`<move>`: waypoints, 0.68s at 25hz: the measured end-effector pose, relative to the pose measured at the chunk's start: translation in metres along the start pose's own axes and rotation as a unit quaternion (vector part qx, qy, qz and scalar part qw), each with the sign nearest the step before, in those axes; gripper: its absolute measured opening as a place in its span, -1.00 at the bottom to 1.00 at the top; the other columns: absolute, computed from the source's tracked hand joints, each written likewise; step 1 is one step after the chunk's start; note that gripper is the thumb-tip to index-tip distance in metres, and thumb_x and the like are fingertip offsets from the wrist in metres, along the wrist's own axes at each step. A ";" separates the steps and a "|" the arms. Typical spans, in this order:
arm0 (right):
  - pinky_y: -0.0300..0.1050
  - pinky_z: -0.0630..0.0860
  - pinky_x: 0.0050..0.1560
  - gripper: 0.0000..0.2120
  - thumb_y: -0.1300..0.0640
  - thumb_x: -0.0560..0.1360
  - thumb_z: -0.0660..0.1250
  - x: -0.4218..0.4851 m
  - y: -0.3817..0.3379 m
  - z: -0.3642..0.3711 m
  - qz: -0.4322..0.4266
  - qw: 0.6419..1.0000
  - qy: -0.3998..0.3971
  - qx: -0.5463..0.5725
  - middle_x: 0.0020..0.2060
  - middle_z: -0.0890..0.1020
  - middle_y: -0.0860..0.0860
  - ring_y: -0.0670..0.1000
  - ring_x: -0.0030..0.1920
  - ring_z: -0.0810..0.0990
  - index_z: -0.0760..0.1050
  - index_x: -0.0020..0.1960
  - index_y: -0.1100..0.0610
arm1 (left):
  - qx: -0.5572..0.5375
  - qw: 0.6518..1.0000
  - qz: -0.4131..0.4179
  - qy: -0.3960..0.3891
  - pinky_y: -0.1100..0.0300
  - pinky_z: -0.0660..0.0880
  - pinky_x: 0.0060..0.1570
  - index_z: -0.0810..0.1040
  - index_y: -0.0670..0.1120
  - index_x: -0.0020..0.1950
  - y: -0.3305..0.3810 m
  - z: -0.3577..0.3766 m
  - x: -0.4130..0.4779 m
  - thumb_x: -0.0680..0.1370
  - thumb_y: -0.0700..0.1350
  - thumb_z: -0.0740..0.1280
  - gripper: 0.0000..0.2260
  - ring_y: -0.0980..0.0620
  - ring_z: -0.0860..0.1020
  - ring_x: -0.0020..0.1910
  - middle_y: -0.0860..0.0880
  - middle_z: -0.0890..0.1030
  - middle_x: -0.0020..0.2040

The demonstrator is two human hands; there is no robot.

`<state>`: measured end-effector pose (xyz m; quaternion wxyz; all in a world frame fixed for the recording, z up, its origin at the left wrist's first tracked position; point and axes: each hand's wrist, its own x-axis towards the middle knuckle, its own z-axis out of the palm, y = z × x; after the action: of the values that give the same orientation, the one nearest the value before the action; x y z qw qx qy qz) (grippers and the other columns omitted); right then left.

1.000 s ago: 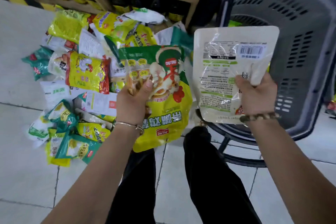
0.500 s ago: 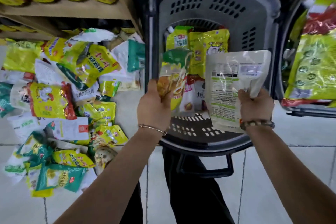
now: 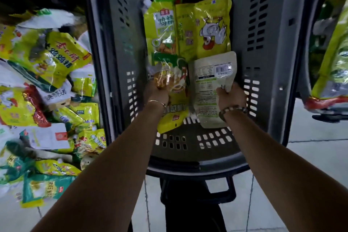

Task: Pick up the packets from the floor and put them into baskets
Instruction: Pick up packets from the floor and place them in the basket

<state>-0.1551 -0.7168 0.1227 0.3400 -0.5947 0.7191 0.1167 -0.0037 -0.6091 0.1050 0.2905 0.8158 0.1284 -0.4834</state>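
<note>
Yellow-green packet (image 3: 173, 118) in grip of left hand (image 3: 157, 93), white barcoded pouch (image 3: 209, 85) pinched by right hand (image 3: 230, 96), seemingly inside grey basket (image 3: 267, 62)

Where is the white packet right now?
Head view, centre-right: the white packet is held by the right hand inside the grey basket, right of the green-and-yellow packet in the left hand.

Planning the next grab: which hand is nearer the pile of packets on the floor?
Left. The left hand, gripping a green-yellow packet inside the basket, is just right of the pile; the right hand, gripping a white pouch, is farther right.
</note>
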 end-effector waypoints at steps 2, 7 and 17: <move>-0.19 0.29 -0.07 -0.70 0.05 0.51 0.30 0.010 0.013 0.013 0.016 0.999 -0.019 0.022 0.10 0.60 0.09 0.13 0.13 0.54 0.49 0.21 0.12 | -0.041 0.999 -0.022 -0.012 0.06 0.58 -0.27 0.54 -0.07 -0.05 -0.014 0.005 0.017 0.49 -0.22 0.38 -0.91 -0.14 0.60 -0.18 -0.12 0.62 -0.11; -0.03 0.43 0.07 -0.55 0.01 0.51 0.29 0.021 0.020 0.031 0.054 0.998 -0.019 0.006 0.22 0.52 0.12 0.17 0.20 0.50 0.32 0.37 0.04 | -0.089 0.992 -0.086 0.013 0.24 0.50 -0.55 0.54 -0.21 0.13 -0.034 0.003 0.041 0.49 -0.21 0.40 -0.77 0.14 0.52 -0.62 -0.04 0.55 -0.31; 0.23 0.23 0.38 -0.11 0.25 0.36 0.42 -0.009 0.021 0.014 -0.200 0.970 -0.033 -0.132 0.50 0.01 0.05 0.15 0.48 0.09 -0.04 0.48 -0.08 | 0.340 0.893 0.280 0.095 0.07 0.28 0.32 0.14 0.02 0.48 -0.021 -0.007 -0.012 0.35 -0.23 0.48 -0.19 -0.13 0.22 0.41 -0.16 0.16 0.46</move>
<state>-0.1697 -0.6959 0.1129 0.2988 -0.7621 0.5518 0.1594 -0.0151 -0.5872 0.1107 0.1050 0.9088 -0.2510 -0.3164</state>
